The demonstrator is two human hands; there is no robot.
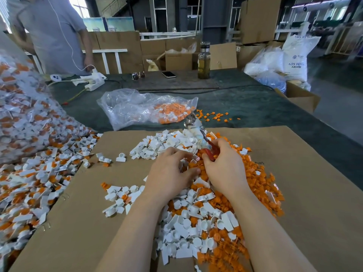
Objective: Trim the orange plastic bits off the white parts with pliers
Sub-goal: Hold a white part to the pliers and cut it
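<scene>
Heaped closest to the lens, on the near edge of the cardboard sheet (82, 222), lies the mixed pile (206, 218) of trimmed white shells and orange offcuts, and that sheet serves as the landmark for everything else. Off its left edge slumps a big clear sack (21, 118) of untrimmed white-and-orange parts, spilling onto the sheet; beyond its far edge, on the dark green table cover (245, 103), sits a smaller clear bag (141, 108) with more of them. Near the sheet's middle the left hand (169, 173) curls its fingers and thumb around a small part (186, 163), mostly hidden, so I cannot tell exactly how it is pinched. Just beside it the right hand (224, 165) wraps the red handles of the pliers (204, 140), whose taped shank and metal nose point away toward the far edge. The parts look like thin moulded plastic: light, rigid, smooth and a bit slippery, with a cup end and a flat tab. The tab seems the best place to hold one, leaving the orange bit exposed to the jaws. The orange bits are probably brittle enough to snap cleanly, and likely to fly off. Squeezing a hollow cup too hard could crack it.
</scene>
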